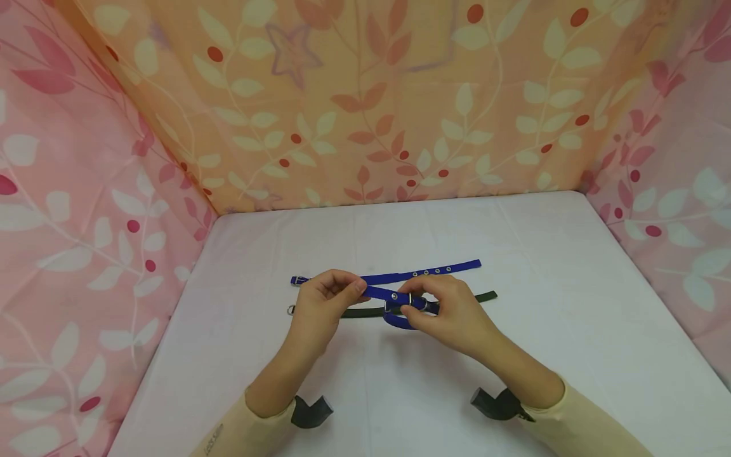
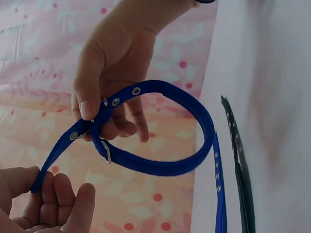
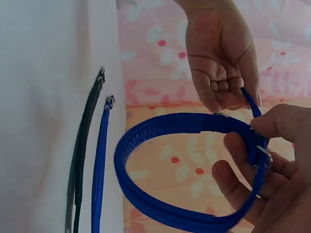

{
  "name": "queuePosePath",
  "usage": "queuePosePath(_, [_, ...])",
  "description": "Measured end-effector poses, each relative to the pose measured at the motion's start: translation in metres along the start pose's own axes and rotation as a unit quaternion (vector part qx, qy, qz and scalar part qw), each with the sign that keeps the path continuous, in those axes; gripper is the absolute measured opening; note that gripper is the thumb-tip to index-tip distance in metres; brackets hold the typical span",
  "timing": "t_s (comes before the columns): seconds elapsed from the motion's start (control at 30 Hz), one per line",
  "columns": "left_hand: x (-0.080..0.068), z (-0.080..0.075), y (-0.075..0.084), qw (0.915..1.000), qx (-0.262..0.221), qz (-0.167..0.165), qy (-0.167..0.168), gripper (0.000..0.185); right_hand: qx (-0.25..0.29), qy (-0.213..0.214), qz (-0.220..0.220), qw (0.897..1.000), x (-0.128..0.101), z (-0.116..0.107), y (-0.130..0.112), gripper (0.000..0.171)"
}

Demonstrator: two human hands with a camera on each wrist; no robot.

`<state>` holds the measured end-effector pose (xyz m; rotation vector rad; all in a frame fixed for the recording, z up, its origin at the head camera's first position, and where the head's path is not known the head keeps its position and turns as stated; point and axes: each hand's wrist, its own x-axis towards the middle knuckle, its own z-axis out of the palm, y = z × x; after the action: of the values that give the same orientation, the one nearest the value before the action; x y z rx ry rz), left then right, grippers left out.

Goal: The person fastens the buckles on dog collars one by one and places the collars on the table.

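A blue collar (image 1: 379,293) with metal eyelets is held up between the two hands, its strap passed through the buckle to form a loop (image 2: 206,126). My left hand (image 1: 322,308) pinches the free tip of the strap between thumb and fingers. At the buckle, my right hand (image 1: 451,311) grips the collar with thumb and fingertips. A metal ring (image 3: 268,160) shows beside the right fingers in the right wrist view. The buckle itself is partly hidden by those fingers.
On the white table (image 1: 228,355) behind the hands lies a second blue collar (image 1: 388,278), stretched out flat. A dark green collar (image 1: 362,313) lies nearer, partly covered by the hands. Patterned cloth walls (image 1: 365,127) stand around the back and sides.
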<state>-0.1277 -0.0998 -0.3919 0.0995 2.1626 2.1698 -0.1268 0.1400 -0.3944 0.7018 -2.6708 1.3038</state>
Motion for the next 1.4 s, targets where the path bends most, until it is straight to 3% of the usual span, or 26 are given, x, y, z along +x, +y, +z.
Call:
queuePosePath(0.17, [0.002,-0.002,-0.001,0.9981,-0.054,-0.026,-0.012,0.021,0.049,0.003,0.025,0.998,-0.001,-0.001,0.001,0.019])
queuePosePath(0.33, [0.003,0.004,-0.01,0.9955,-0.081,-0.019,-0.046,0.04,0.098,0.014,0.055,0.994,-0.001,-0.003,0.003,0.017])
queuePosePath(0.47, [0.0,0.012,-0.02,0.9964,-0.02,0.026,-0.079,0.03,0.157,0.008,0.073,0.985,0.0,-0.003,0.003,0.018])
queuePosePath(0.6, [-0.006,0.02,-0.027,0.9894,0.061,0.1,-0.086,0.024,0.188,0.006,0.072,0.979,-0.001,-0.001,0.003,0.019])
queuePosePath(0.83, [-0.01,0.025,-0.031,0.9784,0.096,0.176,-0.049,0.023,0.151,0.028,0.068,0.986,-0.005,0.003,-0.001,0.02])
queuePosePath(1.13, [-0.012,0.026,-0.03,0.9548,0.152,0.254,-0.03,0.018,0.135,0.061,0.035,0.988,-0.007,0.005,-0.005,0.02])
queuePosePath(1.3, [-0.011,0.026,-0.031,0.9442,0.174,0.279,-0.02,0.015,0.078,0.091,-0.014,0.993,-0.007,0.006,-0.004,0.018])
queuePosePath(1.4, [-0.01,0.026,-0.032,0.943,0.174,0.283,-0.02,0.013,0.038,0.113,-0.058,0.991,-0.006,0.005,-0.003,0.018])
